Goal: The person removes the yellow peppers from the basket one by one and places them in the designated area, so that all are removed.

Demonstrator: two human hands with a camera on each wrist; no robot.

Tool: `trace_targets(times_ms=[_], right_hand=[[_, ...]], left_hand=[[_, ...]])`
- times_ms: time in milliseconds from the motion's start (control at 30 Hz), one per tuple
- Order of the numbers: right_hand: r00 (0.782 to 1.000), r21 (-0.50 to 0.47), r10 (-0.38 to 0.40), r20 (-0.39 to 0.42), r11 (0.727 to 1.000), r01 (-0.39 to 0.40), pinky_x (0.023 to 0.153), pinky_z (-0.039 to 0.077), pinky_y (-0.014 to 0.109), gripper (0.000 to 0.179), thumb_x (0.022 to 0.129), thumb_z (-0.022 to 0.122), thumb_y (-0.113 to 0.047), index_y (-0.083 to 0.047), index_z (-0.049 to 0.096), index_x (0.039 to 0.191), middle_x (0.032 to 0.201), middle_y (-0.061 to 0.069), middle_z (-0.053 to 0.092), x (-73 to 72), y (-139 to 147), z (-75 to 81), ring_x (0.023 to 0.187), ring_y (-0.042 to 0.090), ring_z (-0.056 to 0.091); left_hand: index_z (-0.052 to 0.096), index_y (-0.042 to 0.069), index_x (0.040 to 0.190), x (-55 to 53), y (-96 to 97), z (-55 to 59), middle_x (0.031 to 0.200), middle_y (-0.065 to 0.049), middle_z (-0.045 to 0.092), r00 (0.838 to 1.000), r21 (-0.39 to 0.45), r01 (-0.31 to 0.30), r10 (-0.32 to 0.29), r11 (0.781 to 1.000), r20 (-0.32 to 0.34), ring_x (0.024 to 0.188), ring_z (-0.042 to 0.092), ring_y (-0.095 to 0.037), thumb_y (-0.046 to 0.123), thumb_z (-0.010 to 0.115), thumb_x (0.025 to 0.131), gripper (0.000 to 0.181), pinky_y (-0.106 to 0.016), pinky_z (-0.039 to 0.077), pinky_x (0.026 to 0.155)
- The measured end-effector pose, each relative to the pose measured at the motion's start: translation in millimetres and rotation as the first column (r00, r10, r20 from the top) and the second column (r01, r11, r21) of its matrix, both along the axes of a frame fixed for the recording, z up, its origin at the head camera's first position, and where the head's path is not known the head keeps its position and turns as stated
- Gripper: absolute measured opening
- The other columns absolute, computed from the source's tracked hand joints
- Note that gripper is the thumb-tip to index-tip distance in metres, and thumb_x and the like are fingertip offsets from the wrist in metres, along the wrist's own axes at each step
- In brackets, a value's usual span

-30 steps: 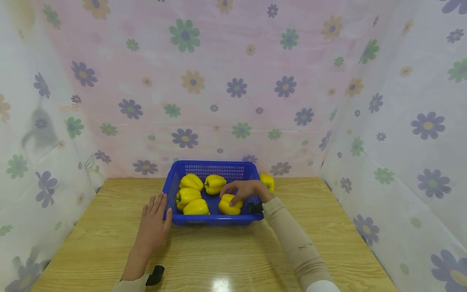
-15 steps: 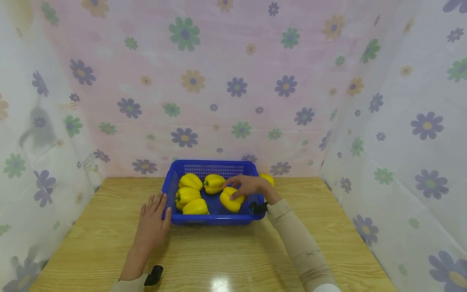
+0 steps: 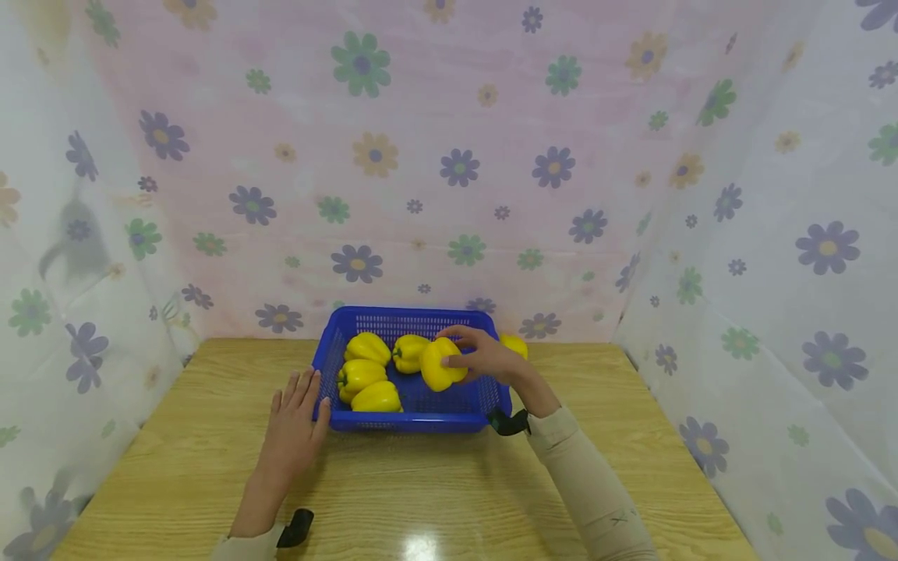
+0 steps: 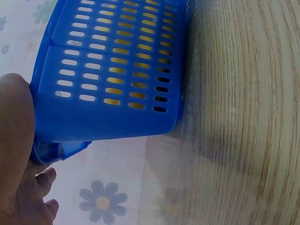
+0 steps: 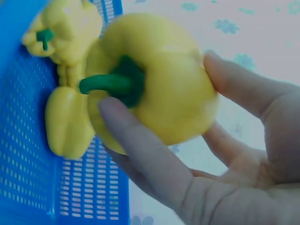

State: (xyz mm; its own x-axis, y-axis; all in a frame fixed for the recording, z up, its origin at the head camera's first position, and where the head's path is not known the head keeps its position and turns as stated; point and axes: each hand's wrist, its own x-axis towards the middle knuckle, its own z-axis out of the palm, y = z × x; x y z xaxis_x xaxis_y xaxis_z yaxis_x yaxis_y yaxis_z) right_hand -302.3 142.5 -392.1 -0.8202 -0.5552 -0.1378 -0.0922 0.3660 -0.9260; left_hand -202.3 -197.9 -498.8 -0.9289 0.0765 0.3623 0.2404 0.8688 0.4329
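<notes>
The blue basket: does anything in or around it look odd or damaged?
Yes, mildly: one yellow pepper is outside the basket, partly hidden beyond its right side, while other peppers lie inside and the right hand holds one. I see no obvious damage or spill.

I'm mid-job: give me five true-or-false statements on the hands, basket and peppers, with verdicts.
1. The right hand holds a yellow pepper. True.
2. The basket is red. False: the basket is blue.
3. The left hand touches the basket. True.
4. The held pepper has no stem. False: the right wrist view shows its green stem.
5. Another pepper shows outside the basket, beyond its right side. True.
</notes>
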Motion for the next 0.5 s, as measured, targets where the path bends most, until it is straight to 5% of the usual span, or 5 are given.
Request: trace_targets(times_ms=[500], right_hand=[[1.000,-0.192,-0.004,0.000,0.981,0.004,0.091,0.057,0.055,0.053,0.103,0.062,-0.021,-0.010,0.041,0.150,0.147,0.025,0.048,35.9,11,-16.0,0.115,0.032,0.067]], left_hand=[[0.033,-0.008,0.155,3.7,2.9,3.5,0.161,-0.030,0.030,1.000,0.016,0.008,-0.008,1.000,-0.014,0.150,0.020,-0.051,0.022,0.045,0.109,0.057,-0.072,0.016,0.117]])
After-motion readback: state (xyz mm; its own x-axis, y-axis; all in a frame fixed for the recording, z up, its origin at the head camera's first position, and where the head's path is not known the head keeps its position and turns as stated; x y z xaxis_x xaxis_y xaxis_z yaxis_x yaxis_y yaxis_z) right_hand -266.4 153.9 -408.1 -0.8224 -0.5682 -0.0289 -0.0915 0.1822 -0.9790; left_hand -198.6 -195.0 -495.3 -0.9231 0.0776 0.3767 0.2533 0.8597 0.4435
